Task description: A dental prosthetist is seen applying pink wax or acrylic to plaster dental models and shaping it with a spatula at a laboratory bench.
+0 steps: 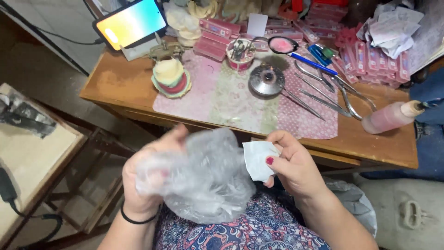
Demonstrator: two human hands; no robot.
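Note:
My left hand (148, 180) is inside or wrapped by a crumpled clear plastic bag (203, 178), held above my lap. My right hand (291, 164) pinches a small white paper square (258, 158) between thumb and fingers, right beside the bag. Both hands hover in front of the wooden desk's (115, 78) near edge.
On the desk lie a pink dotted mat (208, 99), a dental model on an articulator (170, 76), a round metal burner (266, 79), several long metal tools (323, 95), a pink-filled bottle (393, 116), a cup of instruments (240, 54), pink boxes and a lit phone (130, 22). A side table (27, 153) stands left.

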